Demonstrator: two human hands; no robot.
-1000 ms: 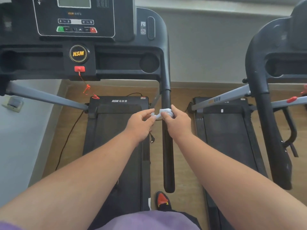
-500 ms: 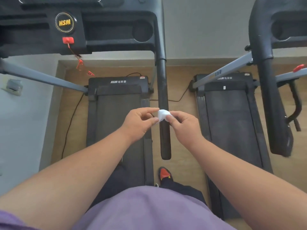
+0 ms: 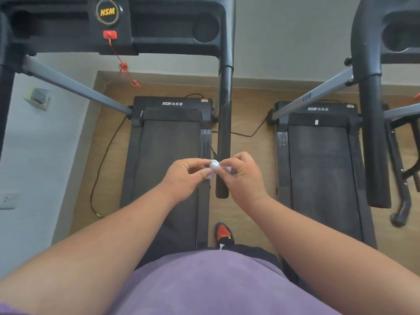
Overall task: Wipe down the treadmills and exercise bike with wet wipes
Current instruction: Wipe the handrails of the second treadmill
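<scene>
A small bunched white wet wipe [image 3: 214, 167] is pinched between my left hand [image 3: 184, 176] and my right hand [image 3: 241, 176], both curled round it. They meet in front of the black right handrail [image 3: 223, 114] of the left treadmill [image 3: 168, 155], near the rail's lower end. A second treadmill [image 3: 320, 169] stands to the right, with its own thick black handrail [image 3: 372, 137]. Most of the wipe is hidden by my fingers.
The left treadmill's console [image 3: 109, 21] with a red safety key and cord [image 3: 122, 62] fills the top. A power cable [image 3: 102, 169] trails over the wooden floor by the left wall. My shoe [image 3: 223, 234] stands between the two belts.
The view has tilted down and the console has slid upward out of frame. My hands have come off the handrail grip and drawn back toward me, both still pinching the wipe.
</scene>
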